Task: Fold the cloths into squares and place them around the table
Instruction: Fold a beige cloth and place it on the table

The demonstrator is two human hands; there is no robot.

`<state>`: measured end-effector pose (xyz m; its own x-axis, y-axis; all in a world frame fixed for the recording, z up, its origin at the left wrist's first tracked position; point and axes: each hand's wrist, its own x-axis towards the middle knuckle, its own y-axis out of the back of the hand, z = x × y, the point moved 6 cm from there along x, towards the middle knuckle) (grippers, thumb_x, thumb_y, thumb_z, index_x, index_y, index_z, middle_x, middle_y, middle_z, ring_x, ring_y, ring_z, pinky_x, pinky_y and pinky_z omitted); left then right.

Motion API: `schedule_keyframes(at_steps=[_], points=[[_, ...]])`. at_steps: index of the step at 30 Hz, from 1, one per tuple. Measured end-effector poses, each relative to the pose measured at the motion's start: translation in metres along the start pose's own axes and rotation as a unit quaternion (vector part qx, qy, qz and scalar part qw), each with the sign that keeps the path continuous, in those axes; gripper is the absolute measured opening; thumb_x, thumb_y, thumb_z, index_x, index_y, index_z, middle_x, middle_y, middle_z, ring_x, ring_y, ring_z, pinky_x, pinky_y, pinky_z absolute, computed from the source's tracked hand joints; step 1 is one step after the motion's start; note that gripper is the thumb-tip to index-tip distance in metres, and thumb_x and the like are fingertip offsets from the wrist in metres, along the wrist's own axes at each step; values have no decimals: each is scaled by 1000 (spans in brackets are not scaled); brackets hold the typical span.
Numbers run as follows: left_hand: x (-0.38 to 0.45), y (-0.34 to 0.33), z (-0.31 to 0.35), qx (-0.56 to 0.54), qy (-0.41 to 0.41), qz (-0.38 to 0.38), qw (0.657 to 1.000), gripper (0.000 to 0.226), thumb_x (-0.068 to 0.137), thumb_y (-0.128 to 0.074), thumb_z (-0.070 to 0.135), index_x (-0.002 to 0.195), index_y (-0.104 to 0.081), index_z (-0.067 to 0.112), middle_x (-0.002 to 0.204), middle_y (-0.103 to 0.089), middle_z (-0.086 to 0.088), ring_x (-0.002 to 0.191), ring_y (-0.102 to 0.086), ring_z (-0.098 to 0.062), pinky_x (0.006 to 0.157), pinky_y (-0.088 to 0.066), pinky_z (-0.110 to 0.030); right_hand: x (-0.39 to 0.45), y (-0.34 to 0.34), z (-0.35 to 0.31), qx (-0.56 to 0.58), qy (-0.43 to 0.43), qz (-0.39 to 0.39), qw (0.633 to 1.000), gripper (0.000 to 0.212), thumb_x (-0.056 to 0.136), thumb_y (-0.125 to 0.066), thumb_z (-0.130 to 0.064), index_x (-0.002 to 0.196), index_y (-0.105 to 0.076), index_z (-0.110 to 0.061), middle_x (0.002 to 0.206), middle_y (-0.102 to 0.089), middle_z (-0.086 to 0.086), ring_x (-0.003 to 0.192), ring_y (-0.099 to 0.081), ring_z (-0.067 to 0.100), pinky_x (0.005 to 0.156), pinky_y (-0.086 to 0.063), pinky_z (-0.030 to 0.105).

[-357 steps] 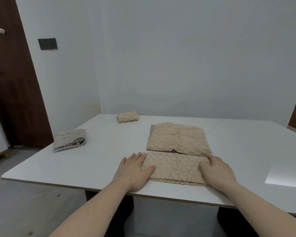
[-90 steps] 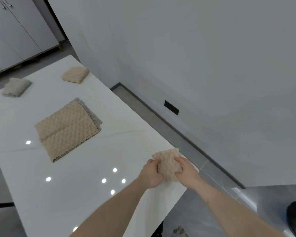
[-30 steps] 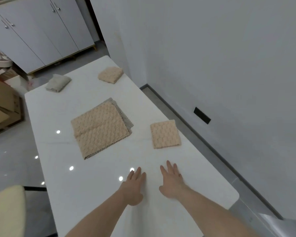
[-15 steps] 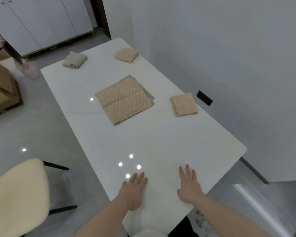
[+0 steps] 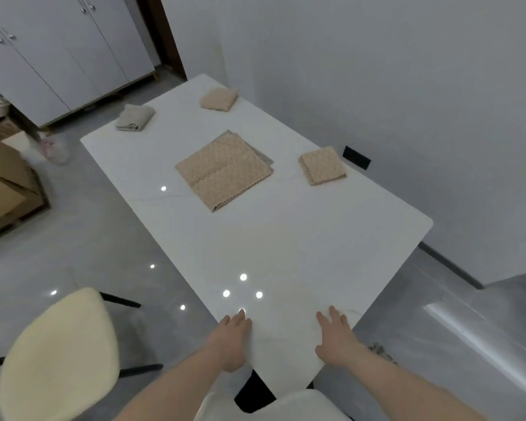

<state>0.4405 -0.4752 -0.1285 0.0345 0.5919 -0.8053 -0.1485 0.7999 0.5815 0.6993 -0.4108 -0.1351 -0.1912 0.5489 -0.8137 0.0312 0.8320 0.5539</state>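
Observation:
On the white table (image 5: pixel 286 244) a large beige textured cloth (image 5: pixel 223 171) lies flat in the middle, over a grey cloth whose edge peeks out. A small folded beige square (image 5: pixel 322 165) sits by the right edge. Another folded beige square (image 5: pixel 219 99) lies at the far end, with a folded grey cloth (image 5: pixel 135 117) to its left. My left hand (image 5: pixel 233 335) and my right hand (image 5: pixel 334 337) are spread flat over the near corner of the table, holding nothing.
A cream chair (image 5: pixel 58 357) stands at the lower left, and a white chair back (image 5: pixel 274 405) is just below me. Cardboard boxes (image 5: pixel 3 183) sit on the floor at left, with white cabinets (image 5: pixel 64 50) behind. The wall (image 5: pixel 392 86) runs along the table's right side.
The view has pulled back toward the table's near corner. Both hands have drawn back with it, away from the small beige square that they set down by the right edge.

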Motion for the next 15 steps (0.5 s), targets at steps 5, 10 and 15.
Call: schedule_keyframes(at_steps=[5, 10, 15], points=[[1, 13, -2, -24, -4, -15, 1000, 81, 90, -57, 19, 162, -21, 21, 171, -4, 2, 153, -23, -28, 122, -29, -38, -1, 7, 1, 1, -19, -18, 1000, 82, 97, -46, -25, 162, 4, -24, 168, 17, 5, 155, 5, 33, 126, -12, 40], [9, 33, -3, 13, -36, -21, 999, 59, 89, -52, 17, 146, -44, 12, 153, -34, -3, 121, -57, -33, 98, -51, -41, 7, 21, -13, 39, -62, -35, 997, 72, 95, -43, -24, 161, -14, -15, 167, 10, 8, 146, -34, 29, 115, -36, 33], [31, 68, -29, 31, -113, -30, 993, 64, 92, -51, 18, 155, -37, 14, 168, -16, -2, 145, -36, -32, 116, -37, -42, 31, 36, -34, 76, -129, 1, 989, 62, 95, -47, -32, 150, -30, -8, 160, -10, 16, 122, -55, 28, 95, -47, 32]])
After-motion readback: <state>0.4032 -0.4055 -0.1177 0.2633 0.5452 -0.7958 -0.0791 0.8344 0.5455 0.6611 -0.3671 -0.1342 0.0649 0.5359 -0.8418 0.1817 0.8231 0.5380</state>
